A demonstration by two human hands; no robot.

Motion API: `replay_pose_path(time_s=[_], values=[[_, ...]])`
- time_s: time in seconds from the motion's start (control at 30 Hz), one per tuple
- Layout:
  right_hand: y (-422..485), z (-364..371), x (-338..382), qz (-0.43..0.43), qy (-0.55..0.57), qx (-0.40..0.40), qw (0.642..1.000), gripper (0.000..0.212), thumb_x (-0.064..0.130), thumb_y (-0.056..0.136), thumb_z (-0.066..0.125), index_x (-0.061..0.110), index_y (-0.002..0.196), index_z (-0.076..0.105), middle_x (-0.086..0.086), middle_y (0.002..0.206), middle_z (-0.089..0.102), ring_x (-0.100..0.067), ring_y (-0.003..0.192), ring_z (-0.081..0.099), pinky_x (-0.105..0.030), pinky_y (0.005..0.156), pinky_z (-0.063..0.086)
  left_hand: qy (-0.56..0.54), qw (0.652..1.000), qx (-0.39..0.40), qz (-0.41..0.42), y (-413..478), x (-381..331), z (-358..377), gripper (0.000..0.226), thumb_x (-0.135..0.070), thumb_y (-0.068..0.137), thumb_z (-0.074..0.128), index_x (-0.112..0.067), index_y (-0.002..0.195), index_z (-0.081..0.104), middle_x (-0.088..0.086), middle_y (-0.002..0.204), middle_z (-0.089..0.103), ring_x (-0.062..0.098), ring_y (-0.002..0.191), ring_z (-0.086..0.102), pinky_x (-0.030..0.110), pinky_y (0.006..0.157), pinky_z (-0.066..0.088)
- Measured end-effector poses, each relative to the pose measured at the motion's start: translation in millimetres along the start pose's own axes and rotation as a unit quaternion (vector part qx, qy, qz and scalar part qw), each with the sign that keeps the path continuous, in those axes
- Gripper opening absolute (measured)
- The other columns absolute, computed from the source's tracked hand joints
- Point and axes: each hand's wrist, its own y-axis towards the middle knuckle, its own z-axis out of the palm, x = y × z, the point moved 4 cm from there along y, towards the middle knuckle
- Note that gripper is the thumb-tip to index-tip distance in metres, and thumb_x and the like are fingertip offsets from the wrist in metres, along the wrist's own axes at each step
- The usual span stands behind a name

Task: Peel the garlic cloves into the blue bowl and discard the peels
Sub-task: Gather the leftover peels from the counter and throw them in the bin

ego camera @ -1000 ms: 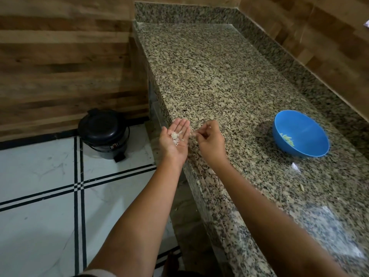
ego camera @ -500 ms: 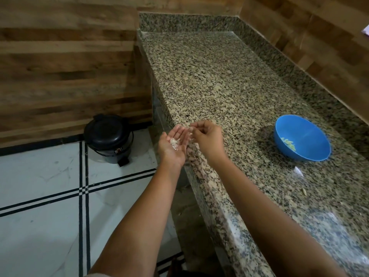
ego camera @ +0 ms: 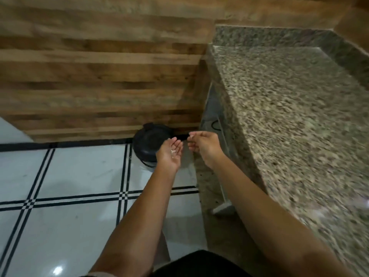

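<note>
My left hand (ego camera: 169, 155) is held palm up over the floor, carrying a small heap of pale garlic peels (ego camera: 173, 151) on its straight fingers. It hovers at the right edge of a black lidded bin (ego camera: 148, 143), whose lid is closed. My right hand (ego camera: 203, 146) is just to the right of the left one, off the counter's edge, with fingers loosely curled and thumb apart from them. Nothing shows between them. The blue bowl is out of view.
The speckled granite counter (ego camera: 289, 116) runs along the right, its edge close to my right forearm. A wood-panelled wall (ego camera: 99, 76) stands behind the bin. White floor tiles with black lines (ego camera: 69, 186) spread to the left. The picture is blurred.
The view has swung left and down, so the bowl has left the picture. Both hands have moved off the counter edge towards the bin, the left still carrying the peels.
</note>
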Motion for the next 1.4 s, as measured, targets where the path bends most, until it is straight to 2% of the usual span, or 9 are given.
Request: replay_pose_path(time_s=[0.2,0.4,0.53,0.7,0.8,0.9,1.0,1.27,1.4], values=[[86,81,6,0.081,0.036,-0.015,0.996,0.012,-0.003,0.088,0.055,0.005,0.094,0.061,-0.008,0.076,0.062,-0.015,0.064,0.059,-0.023,0.058,0.051,0.059,0.997,-0.032,-0.026,84,-86,-4,0.037,-0.016,0.099,0.042,0.007,0.127,0.048,0.022,0.133,0.049,0.030,0.128,0.045,0.033,0.098,0.039],[155,121,8,0.109,0.017,-0.031,0.993,0.013,0.000,0.089,0.055,0.010,0.084,0.061,-0.009,0.080,0.064,-0.017,0.068,0.062,-0.025,0.061,0.051,0.074,0.995,-0.057,-0.036,145,-127,-4,0.034,-0.007,0.097,0.043,0.011,0.126,0.049,0.014,0.089,0.058,0.032,0.121,0.050,0.034,0.103,0.039],[196,146,2,0.124,0.022,-0.020,0.992,0.010,-0.003,0.090,0.053,0.001,0.096,0.060,-0.010,0.078,0.062,-0.018,0.068,0.060,-0.024,0.062,0.053,0.072,0.993,-0.080,-0.047,185,-141,-4,0.034,-0.009,0.099,0.041,0.011,0.124,0.049,0.023,0.118,0.058,0.034,0.123,0.049,0.035,0.094,0.041],[238,169,-23,0.175,-0.002,-0.010,0.985,0.018,0.005,0.093,0.053,0.001,0.109,0.060,-0.009,0.088,0.063,-0.017,0.077,0.061,-0.023,0.068,0.052,0.068,0.988,-0.114,-0.072,228,-142,-17,0.021,-0.008,0.100,0.038,0.005,0.104,0.054,0.019,0.114,0.058,0.034,0.124,0.048,0.039,0.103,0.038],[262,175,-43,0.209,0.008,-0.029,0.977,0.018,0.004,0.092,0.053,0.000,0.108,0.061,-0.011,0.089,0.064,-0.016,0.072,0.061,-0.022,0.066,0.053,0.060,0.989,-0.111,-0.081,257,-133,-27,0.032,-0.017,0.103,0.031,0.002,0.122,0.048,0.015,0.110,0.058,0.029,0.109,0.054,0.037,0.107,0.035],[285,180,-65,0.209,-0.005,-0.050,0.977,0.024,0.004,0.093,0.049,-0.001,0.111,0.062,-0.013,0.099,0.066,-0.018,0.080,0.061,-0.025,0.075,0.051,-0.011,0.985,-0.145,-0.096,284,-123,-35,0.035,-0.033,0.100,0.035,-0.005,0.103,0.055,0.010,0.096,0.058,0.024,0.092,0.055,0.034,0.093,0.043],[307,192,-80,0.212,-0.023,-0.045,0.976,0.028,0.009,0.092,0.052,-0.002,0.116,0.061,-0.018,0.122,0.061,-0.029,0.110,0.057,-0.030,0.090,0.042,-0.069,0.984,-0.124,-0.106,322,-115,-35,0.048,-0.046,0.096,0.034,-0.011,0.121,0.055,0.013,0.117,0.060,0.030,0.105,0.056,0.038,0.080,0.047],[346,239,-116,0.262,-0.142,0.164,0.940,0.046,0.034,0.103,0.027,0.012,0.143,0.037,-0.012,0.148,0.036,-0.026,0.137,0.033,-0.034,0.114,0.022,-0.081,0.973,-0.194,-0.091,378,-115,-5,0.077,-0.062,0.094,0.026,-0.005,0.146,0.029,0.016,0.149,0.034,0.028,0.137,0.033,0.038,0.112,0.027],[360,214,-102,0.267,-0.123,0.075,0.953,0.039,0.019,0.102,0.036,-0.004,0.129,0.050,-0.021,0.134,0.050,-0.032,0.123,0.046,-0.031,0.099,0.036,0.113,0.973,-0.101,-0.172,364,-119,9,0.057,-0.056,0.096,0.029,-0.015,0.131,0.047,0.009,0.123,0.058,0.023,0.095,0.055,0.025,0.076,0.049]])
